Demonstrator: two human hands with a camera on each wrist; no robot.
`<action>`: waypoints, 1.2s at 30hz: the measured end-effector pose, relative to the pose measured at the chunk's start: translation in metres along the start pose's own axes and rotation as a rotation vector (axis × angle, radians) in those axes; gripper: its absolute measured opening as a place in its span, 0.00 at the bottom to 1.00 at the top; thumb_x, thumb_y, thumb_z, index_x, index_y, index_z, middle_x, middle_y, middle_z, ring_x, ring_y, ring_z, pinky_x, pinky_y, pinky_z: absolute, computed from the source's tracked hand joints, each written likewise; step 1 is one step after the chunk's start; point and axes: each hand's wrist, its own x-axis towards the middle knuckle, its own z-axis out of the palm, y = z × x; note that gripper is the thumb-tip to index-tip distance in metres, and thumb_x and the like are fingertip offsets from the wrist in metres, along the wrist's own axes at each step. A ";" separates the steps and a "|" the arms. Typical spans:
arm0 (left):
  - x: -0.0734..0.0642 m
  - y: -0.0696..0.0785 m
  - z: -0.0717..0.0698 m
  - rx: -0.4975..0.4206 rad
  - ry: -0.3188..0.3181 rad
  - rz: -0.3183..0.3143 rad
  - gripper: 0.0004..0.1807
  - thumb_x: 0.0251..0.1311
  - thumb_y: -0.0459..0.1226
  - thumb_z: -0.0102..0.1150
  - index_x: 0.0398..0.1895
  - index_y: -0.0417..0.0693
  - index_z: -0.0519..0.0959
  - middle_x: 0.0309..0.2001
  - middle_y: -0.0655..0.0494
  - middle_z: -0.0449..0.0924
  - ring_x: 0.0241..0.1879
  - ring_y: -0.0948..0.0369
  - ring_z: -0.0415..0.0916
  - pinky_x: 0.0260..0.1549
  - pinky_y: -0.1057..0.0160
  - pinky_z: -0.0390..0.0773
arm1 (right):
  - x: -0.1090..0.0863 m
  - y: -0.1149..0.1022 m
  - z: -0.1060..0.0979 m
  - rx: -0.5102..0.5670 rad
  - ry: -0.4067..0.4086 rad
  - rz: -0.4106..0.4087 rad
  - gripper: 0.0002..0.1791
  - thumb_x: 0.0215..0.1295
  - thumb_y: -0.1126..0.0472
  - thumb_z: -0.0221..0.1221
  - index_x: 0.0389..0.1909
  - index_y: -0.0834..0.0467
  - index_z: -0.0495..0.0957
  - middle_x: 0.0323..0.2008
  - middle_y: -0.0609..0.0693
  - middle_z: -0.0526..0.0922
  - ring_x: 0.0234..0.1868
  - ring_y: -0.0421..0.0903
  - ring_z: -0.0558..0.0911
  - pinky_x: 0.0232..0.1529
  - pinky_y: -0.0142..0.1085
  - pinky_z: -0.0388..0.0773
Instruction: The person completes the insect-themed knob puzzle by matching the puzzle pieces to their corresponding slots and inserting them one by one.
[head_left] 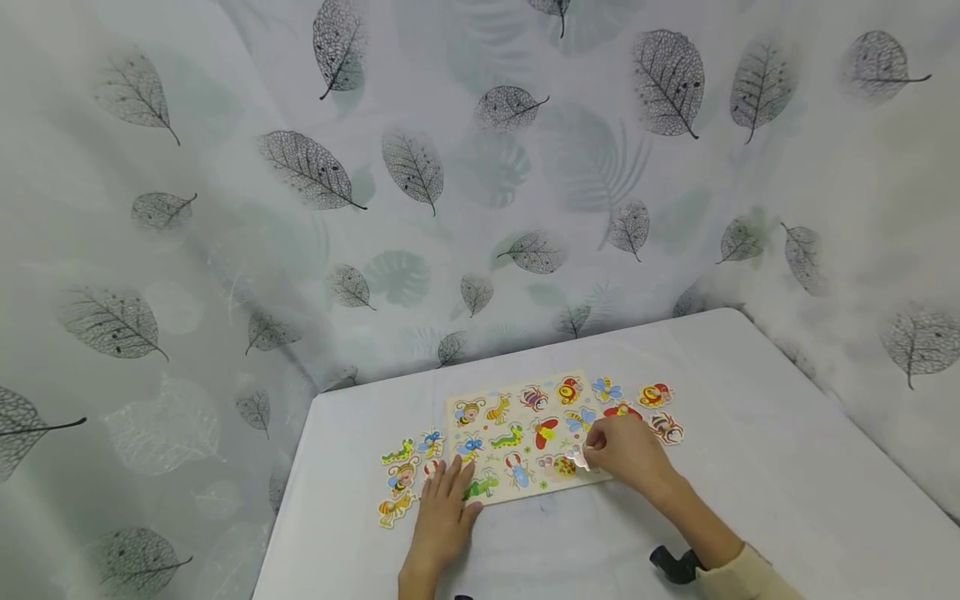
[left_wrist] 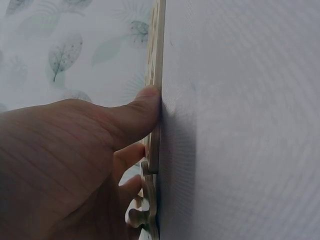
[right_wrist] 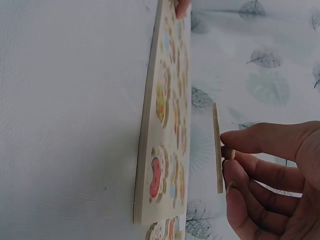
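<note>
A pale puzzle board (head_left: 487,461) with printed insects in recesses lies flat on the table. My right hand (head_left: 626,450) pinches a thin wooden puzzle piece (right_wrist: 218,150) by its knob, between thumb and fingers. The piece is held above the board, close to its front right corner, its picture side turned away in the right wrist view. On the board's front left corner rests my left hand (head_left: 444,512), fingers spread, with the thumb (left_wrist: 142,107) against the edge. A red-and-white insect piece (head_left: 431,468) is partly hidden by its fingers.
Left of the board lie loose pieces, among them a green caterpillar (head_left: 397,452) and a bee (head_left: 402,475). Right of it are a dragonfly (head_left: 607,389), a ladybug (head_left: 656,395) and a spider (head_left: 666,427). A black curved object (head_left: 675,565) sits by my right forearm.
</note>
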 end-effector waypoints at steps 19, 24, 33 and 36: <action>0.000 0.004 0.000 -0.006 -0.002 -0.005 0.33 0.69 0.44 0.60 0.75 0.49 0.66 0.76 0.43 0.58 0.76 0.38 0.49 0.71 0.33 0.49 | 0.010 -0.013 0.018 0.035 -0.033 0.011 0.11 0.52 0.60 0.74 0.20 0.50 0.80 0.17 0.40 0.73 0.21 0.41 0.71 0.23 0.34 0.71; -0.001 0.004 0.000 -0.006 -0.002 -0.007 0.33 0.70 0.44 0.60 0.75 0.49 0.65 0.77 0.44 0.58 0.76 0.38 0.49 0.71 0.33 0.49 | 0.009 -0.017 0.024 0.034 -0.040 0.014 0.12 0.52 0.60 0.75 0.19 0.50 0.79 0.16 0.40 0.72 0.22 0.41 0.71 0.23 0.33 0.71; -0.001 0.004 -0.001 -0.013 0.049 0.023 0.32 0.68 0.44 0.62 0.74 0.49 0.67 0.75 0.41 0.61 0.74 0.36 0.52 0.69 0.30 0.52 | 0.008 -0.021 0.032 0.027 -0.040 0.018 0.13 0.52 0.59 0.76 0.19 0.51 0.80 0.15 0.41 0.72 0.21 0.41 0.71 0.23 0.33 0.71; -0.002 0.004 -0.001 -0.015 0.030 0.013 0.32 0.69 0.44 0.61 0.74 0.49 0.67 0.75 0.42 0.60 0.75 0.36 0.51 0.70 0.31 0.50 | 0.007 -0.021 0.036 0.028 -0.042 0.024 0.13 0.52 0.59 0.76 0.19 0.51 0.80 0.15 0.40 0.72 0.21 0.41 0.71 0.23 0.33 0.71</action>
